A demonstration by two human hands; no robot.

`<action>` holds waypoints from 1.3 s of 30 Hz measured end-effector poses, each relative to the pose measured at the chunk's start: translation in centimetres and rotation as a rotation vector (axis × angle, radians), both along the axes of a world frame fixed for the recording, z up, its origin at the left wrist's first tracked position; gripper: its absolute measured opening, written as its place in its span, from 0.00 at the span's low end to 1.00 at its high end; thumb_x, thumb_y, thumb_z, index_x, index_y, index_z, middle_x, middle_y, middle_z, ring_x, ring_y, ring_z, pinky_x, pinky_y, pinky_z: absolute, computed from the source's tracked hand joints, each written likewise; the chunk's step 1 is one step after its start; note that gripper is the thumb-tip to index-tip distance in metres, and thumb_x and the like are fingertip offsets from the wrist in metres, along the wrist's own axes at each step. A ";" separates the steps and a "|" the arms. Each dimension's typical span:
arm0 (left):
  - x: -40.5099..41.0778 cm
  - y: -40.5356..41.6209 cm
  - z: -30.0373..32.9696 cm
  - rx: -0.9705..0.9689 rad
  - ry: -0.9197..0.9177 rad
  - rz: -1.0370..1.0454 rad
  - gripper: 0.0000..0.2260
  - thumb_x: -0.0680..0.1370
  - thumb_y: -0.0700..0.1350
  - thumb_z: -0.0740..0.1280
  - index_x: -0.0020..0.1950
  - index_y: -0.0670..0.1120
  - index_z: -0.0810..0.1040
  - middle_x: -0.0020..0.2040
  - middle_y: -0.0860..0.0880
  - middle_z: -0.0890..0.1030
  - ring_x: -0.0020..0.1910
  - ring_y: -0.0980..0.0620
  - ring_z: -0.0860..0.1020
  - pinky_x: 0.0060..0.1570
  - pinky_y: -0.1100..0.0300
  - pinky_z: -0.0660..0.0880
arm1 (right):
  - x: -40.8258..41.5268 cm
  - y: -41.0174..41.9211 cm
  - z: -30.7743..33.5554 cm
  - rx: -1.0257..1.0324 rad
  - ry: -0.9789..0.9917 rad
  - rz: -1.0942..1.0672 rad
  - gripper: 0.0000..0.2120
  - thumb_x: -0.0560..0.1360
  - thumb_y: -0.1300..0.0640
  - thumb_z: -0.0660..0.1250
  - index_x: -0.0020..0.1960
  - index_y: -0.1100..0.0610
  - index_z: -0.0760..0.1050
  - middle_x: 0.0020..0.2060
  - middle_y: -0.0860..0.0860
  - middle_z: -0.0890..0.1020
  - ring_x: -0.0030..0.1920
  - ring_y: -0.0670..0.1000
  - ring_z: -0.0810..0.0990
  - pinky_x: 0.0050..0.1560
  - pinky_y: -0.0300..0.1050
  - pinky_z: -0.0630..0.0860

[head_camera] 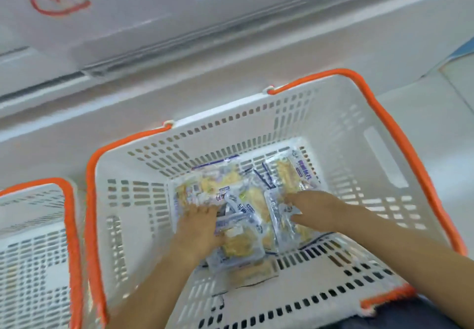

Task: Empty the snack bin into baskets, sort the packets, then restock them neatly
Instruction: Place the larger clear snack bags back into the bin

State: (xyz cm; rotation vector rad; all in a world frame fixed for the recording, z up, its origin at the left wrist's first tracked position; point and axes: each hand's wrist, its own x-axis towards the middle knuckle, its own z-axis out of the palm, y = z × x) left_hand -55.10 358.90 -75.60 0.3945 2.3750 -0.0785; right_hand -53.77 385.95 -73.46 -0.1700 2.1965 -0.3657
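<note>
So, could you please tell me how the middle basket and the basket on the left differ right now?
The middle basket holds snack packets, with both hands among them; no packets show in the left basket. The middle basket is almost fully in view; the left basket is cut off by the frame edge. Both are white, slotted plastic with orange rims.

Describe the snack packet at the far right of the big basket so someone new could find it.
Start at the large white plastic basket with orange handles, not the smaller part-seen one at its left. On its floor lies a heap of clear blue-printed snack packets. The one meant lies in the far right corner, beyond the right hand, untouched by either hand.
</note>
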 end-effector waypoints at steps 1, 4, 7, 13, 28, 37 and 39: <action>0.2 0.1 -0.2 0.004 -0.009 0.000 0.28 0.73 0.62 0.68 0.68 0.52 0.69 0.62 0.51 0.75 0.60 0.48 0.73 0.56 0.55 0.71 | -0.3 -0.2 -0.2 -0.052 0.000 -0.052 0.22 0.79 0.49 0.59 0.72 0.51 0.64 0.67 0.51 0.73 0.64 0.51 0.73 0.63 0.46 0.71; 0.5 0.1 0.3 0.281 -0.143 0.220 0.14 0.73 0.54 0.72 0.55 0.50 0.79 0.42 0.55 0.76 0.43 0.52 0.75 0.42 0.58 0.71 | -0.4 -0.9 -0.6 -0.230 -0.007 -0.243 0.21 0.78 0.46 0.63 0.69 0.49 0.67 0.64 0.48 0.76 0.59 0.48 0.76 0.58 0.41 0.72; -0.2 0.6 2.6 0.567 -0.141 0.443 0.07 0.75 0.52 0.70 0.44 0.50 0.77 0.35 0.53 0.76 0.33 0.56 0.73 0.34 0.62 0.68 | -0.7 -1.3 0.8 -0.301 -0.054 -0.396 0.32 0.73 0.34 0.62 0.72 0.47 0.63 0.64 0.46 0.75 0.59 0.47 0.76 0.56 0.40 0.71; 0.0 5.5 6.8 0.755 0.286 0.355 0.12 0.72 0.48 0.75 0.40 0.55 0.71 0.43 0.70 0.80 0.45 0.67 0.79 0.41 0.62 0.77 | -1.9 -0.7 3.5 -0.892 -0.579 -1.337 0.28 0.73 0.37 0.62 0.65 0.53 0.64 0.48 0.60 0.84 0.44 0.56 0.85 0.41 0.45 0.83; -3.9 4.1 9.6 1.034 0.102 0.827 0.08 0.73 0.41 0.71 0.42 0.55 0.83 0.39 0.59 0.85 0.40 0.63 0.81 0.40 0.74 0.74 | -1.9 0.6 2.5 -0.828 -0.206 -1.431 0.19 0.70 0.43 0.71 0.55 0.54 0.78 0.53 0.48 0.80 0.60 0.49 0.75 0.64 0.46 0.70; -4.3 7.7 6.9 0.871 0.171 0.637 0.02 0.74 0.50 0.72 0.43 0.58 0.82 0.42 0.61 0.83 0.46 0.65 0.79 0.46 0.72 0.72 | -1.4 -0.3 3.2 -0.996 -0.322 -1.179 0.23 0.67 0.53 0.75 0.60 0.58 0.77 0.55 0.51 0.83 0.59 0.50 0.80 0.62 0.46 0.73; -4.4 6.9 6.0 0.785 0.313 0.599 0.03 0.75 0.53 0.69 0.48 0.57 0.81 0.45 0.60 0.81 0.48 0.64 0.76 0.45 0.69 0.70 | -1.4 -0.2 2.6 -0.884 -0.215 -1.198 0.12 0.70 0.61 0.73 0.53 0.59 0.79 0.48 0.51 0.85 0.49 0.50 0.83 0.53 0.44 0.75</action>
